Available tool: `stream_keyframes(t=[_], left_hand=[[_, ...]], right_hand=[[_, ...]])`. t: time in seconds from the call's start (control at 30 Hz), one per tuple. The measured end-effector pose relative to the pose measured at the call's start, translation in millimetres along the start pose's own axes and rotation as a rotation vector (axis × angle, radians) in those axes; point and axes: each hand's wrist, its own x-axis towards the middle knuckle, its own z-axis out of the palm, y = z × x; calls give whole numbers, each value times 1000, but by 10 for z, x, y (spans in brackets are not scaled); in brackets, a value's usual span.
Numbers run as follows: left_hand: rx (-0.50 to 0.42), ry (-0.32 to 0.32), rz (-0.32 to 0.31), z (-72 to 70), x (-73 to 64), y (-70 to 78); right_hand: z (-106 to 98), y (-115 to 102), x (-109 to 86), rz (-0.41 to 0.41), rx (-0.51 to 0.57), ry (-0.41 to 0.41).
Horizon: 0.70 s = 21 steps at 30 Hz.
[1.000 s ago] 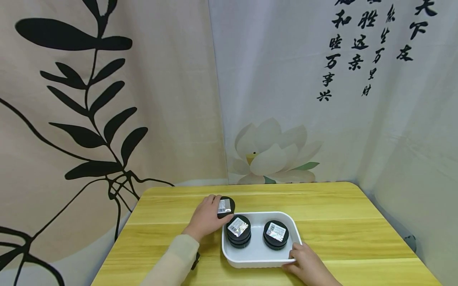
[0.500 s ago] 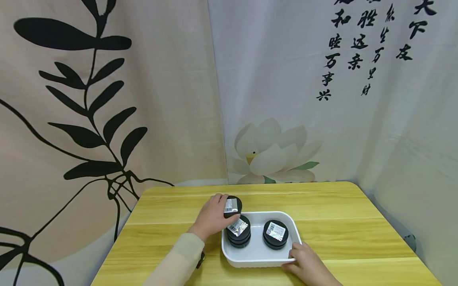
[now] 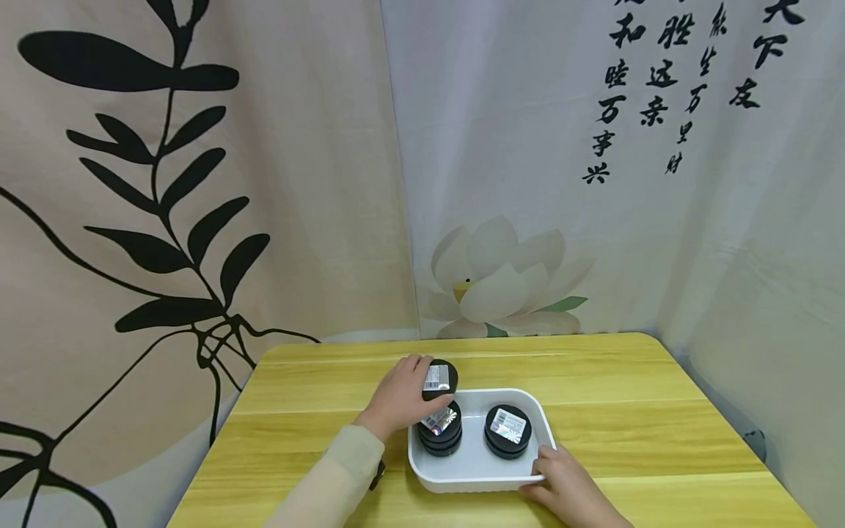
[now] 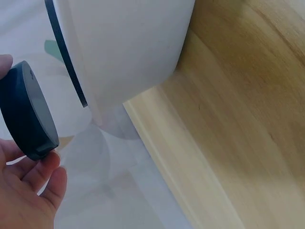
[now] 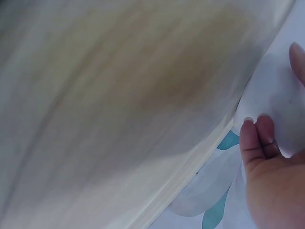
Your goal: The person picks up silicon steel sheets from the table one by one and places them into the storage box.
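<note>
My left hand (image 3: 399,396) pinches a flat black round container (image 3: 440,379) with a silver barcode label, held tilted over the tray's back left corner. In the left wrist view thumb and fingers grip the container (image 4: 29,114) by its edge, apart from the tray's white wall (image 4: 128,47). The white tray (image 3: 475,478) holds a left stack of similar containers (image 3: 441,434), partly covered by my left thumb, and a right stack (image 3: 508,433). My right hand (image 3: 569,480) holds the tray's front right corner. In the right wrist view its fingers (image 5: 257,138) lie against the white tray side.
The tray stands on a yellow wood-grain table (image 3: 660,440), whose far edge runs in front of a printed curtain (image 3: 330,183). A dark wrist strap (image 3: 378,475) shows under the left sleeve.
My left hand has moved a little to the right with the container, now overlapping the left stack from behind. The right hand and the tray keep their place.
</note>
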Motion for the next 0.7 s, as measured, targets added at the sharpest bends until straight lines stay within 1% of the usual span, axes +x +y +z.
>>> stream_keyframes(t=[0.2,0.33,0.47,0.7], left_hand=[[19,-2,18,17,21,38],[31,2,38,12,37,77],[47,-7,51,-1,48,119],[37,-15,56,-27,55,174]], right_hand=[[4,-1,2,3,-16,5],[9,3,2,0,-27,16],[13,8,0,5,-26,11],[38,19,0,-20,-37,43]])
